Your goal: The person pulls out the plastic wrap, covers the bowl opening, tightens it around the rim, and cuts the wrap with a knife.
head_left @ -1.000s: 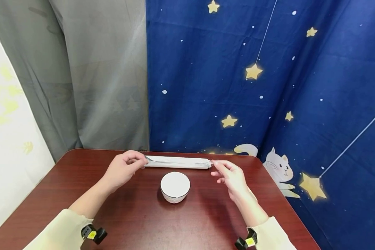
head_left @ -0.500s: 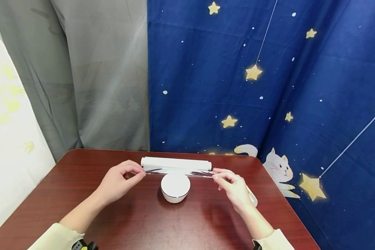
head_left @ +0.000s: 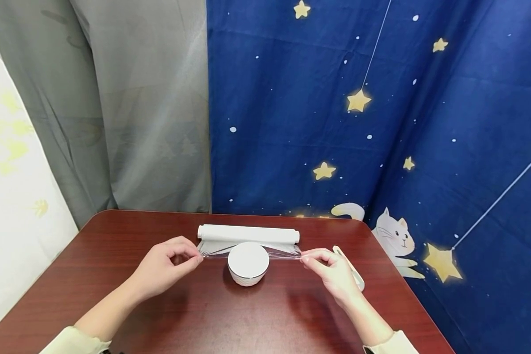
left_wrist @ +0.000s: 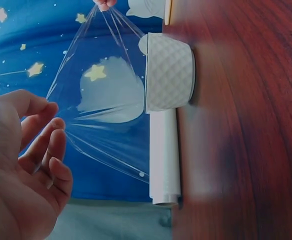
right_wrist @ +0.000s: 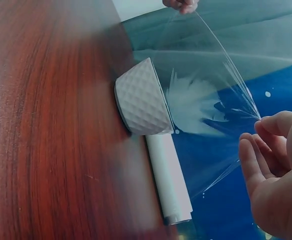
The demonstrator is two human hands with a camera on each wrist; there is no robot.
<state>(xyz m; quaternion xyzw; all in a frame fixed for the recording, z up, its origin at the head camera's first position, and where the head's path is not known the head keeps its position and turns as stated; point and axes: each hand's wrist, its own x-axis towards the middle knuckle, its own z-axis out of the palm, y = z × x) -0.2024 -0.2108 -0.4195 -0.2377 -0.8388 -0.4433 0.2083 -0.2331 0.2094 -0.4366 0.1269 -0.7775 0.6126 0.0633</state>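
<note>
A sheet of cling film [head_left: 285, 252] runs forward from its white roll [head_left: 249, 234], stretched between my two hands. My left hand [head_left: 168, 265] pinches one corner between thumb and fingertips. The other corner is pinched by my right hand [head_left: 333, 276]. Below the film stands a white bowl [head_left: 247, 268], upright on the table, with a dark rim and a diamond-textured side. In the left wrist view, the clear film [left_wrist: 106, 65] spreads above the rim of the bowl [left_wrist: 169, 75]. The right wrist view shows it gathered in creases at my right fingertips [right_wrist: 266, 122].
A white, slim-handled tool [head_left: 352, 271], perhaps a cutter, lies just beyond my right hand and is partly hidden by it. The dark red wooden table [head_left: 239, 324] ends at a rounded back edge, with grey and blue curtains [head_left: 287, 123] behind it.
Both hands have drawn the film's edge from the roll toward me, down to the bowl's level. The roll has become uncovered, and the white tool has come into sight by the right hand.
</note>
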